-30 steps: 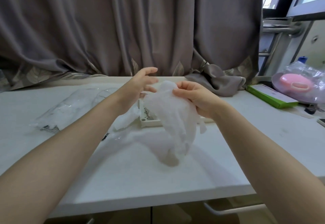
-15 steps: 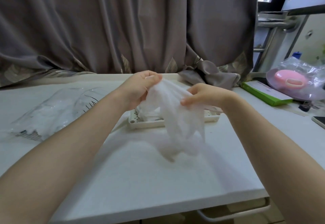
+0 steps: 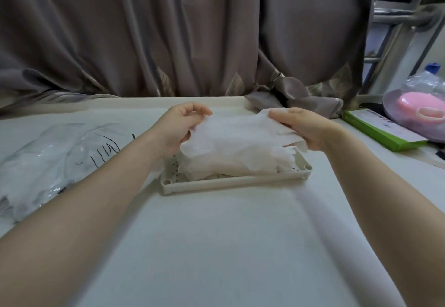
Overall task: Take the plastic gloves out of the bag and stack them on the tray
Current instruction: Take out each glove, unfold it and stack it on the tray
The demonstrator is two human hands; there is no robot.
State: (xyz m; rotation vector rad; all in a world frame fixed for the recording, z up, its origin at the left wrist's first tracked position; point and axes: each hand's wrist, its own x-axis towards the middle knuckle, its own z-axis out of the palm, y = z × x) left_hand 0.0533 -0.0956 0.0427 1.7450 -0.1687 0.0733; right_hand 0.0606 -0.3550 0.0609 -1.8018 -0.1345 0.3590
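A thin, cloudy white plastic glove [image 3: 237,141] is stretched flat between my two hands, just above a cream perforated tray [image 3: 231,181] in the middle of the white table. My left hand [image 3: 179,126] pinches the glove's left edge between thumb and fingers. My right hand [image 3: 301,127] grips its right edge, thumb on top. Other white gloves [image 3: 216,170] lie piled in the tray under it. The clear plastic bag [image 3: 45,157] with more gloves inside lies flat at the table's left.
A grey curtain hangs behind the table, its hem bunched at the back right. A green box [image 3: 380,129] and a bagged pink item [image 3: 419,111] sit at the far right. The table's near edge is below my forearms.
The glove hung bunched in front of the tray before. Both hands have since moved apart and forward, spreading it flat and lowering it over the tray.
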